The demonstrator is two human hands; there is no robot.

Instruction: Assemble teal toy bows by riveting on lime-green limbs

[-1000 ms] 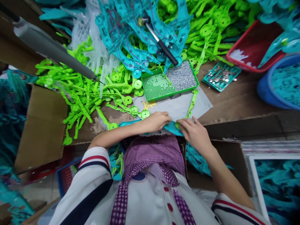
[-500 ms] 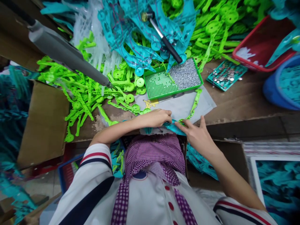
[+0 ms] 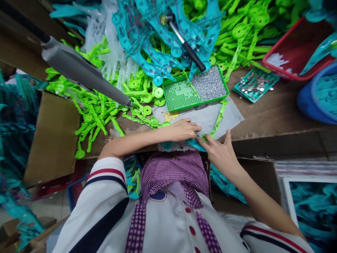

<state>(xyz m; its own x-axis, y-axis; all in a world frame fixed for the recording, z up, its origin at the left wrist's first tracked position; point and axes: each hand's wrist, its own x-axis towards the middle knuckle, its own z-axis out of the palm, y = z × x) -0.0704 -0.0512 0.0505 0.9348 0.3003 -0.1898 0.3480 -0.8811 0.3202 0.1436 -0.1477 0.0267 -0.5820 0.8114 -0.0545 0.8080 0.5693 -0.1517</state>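
A turquoise plastic part lies at the front edge of the table, partly hidden under both hands. My left hand reaches over it palm down, fingers stretched toward the right; whether its fingertips touch the part is hard to see. Close by, my right hand grips the part's right end with thumb and index finger, another finger raised. A lime-green plastic arm runs up from beside the right fingertips. Both hands rest over a grey cloth-like sheet with a yellow cartoon figure.
Behind the hands stands a green tray of small metal pieces. A hammer lies on turquoise frames. Lime-green parts heap at left, below a hanging grey powered driver. At right are a teal tray, red bin and blue bucket.
My left hand has shifted slightly right and its curled fingers have stretched out over the turquoise part. My right hand stays in place. The view has moved a little.
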